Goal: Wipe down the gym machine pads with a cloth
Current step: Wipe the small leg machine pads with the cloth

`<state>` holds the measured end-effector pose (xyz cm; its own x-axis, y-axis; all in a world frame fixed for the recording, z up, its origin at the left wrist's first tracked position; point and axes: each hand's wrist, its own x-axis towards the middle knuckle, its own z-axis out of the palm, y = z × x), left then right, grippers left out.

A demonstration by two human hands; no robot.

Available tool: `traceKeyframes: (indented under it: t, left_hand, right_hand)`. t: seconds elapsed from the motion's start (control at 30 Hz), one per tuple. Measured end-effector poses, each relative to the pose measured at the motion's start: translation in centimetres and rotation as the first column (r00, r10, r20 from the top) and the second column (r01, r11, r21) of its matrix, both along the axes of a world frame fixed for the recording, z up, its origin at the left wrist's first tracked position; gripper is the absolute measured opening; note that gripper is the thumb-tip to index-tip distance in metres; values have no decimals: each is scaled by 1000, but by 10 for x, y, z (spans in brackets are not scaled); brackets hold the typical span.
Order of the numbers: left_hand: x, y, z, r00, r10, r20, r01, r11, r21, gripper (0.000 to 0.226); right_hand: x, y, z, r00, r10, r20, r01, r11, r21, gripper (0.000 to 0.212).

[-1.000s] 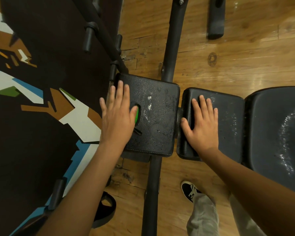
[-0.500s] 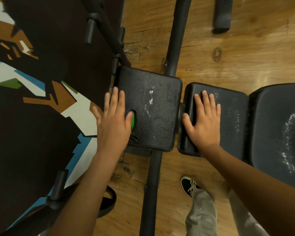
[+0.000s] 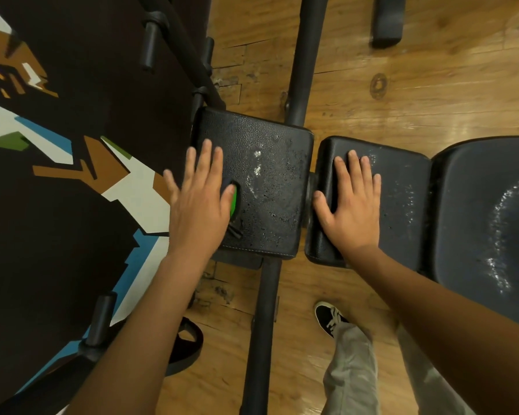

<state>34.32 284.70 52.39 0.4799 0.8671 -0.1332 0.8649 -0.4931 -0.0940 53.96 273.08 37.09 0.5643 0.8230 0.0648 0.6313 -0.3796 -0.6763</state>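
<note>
- The left hand [image 3: 198,211] has slid the cloth [image 3: 235,199] toward the left edge of the square black pad [image 3: 267,181] since a second ago, and its little finger now hangs past that edge; the right hand [image 3: 354,205] has kept its place on the middle pad [image 3: 402,199].
- The cloth lies near the square pad's left edge, almost wholly covered by the palm, with only a green sliver and a dark rim showing beside the thumb.
- Droplets and pale wet streaks speckle the square pad's centre and right side; more streaks mark the middle pad and the large pad [image 3: 492,220] at far right.
- The pads sit on a black tube frame [image 3: 303,55] over a worn wooden floor [image 3: 402,94]; a dark surface [image 3: 72,235] patterned in brown, white, blue and green fills the left.
- A black-and-white shoe [image 3: 330,319] and a grey trouser leg [image 3: 354,369] stand below the middle pad.
- Both forearms reach up from the bottom edge, palms down.
- Left hand: fingers straight and fanned apart, pressing flat on the cloth, not curled round it.
- Right hand: fingers straight and close together, lying flat on the middle pad's left part, thumb spread toward its left edge, holding nothing.
</note>
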Motion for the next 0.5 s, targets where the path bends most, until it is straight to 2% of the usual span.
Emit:
traceKeyframes:
  t: [0.17,0.5]
  left_hand:
    - [-28,-33,5,999,35,-11,-35,998,-45,60]
    - [-11,-12,-1,1000,-15,-17,14,1000,-19,55]
  right_hand:
    - [1,0,1,1000,5,-3,-5,1000,-10,70]
    - [1,0,0,1000,5,-3,-5,1000,-18,71]
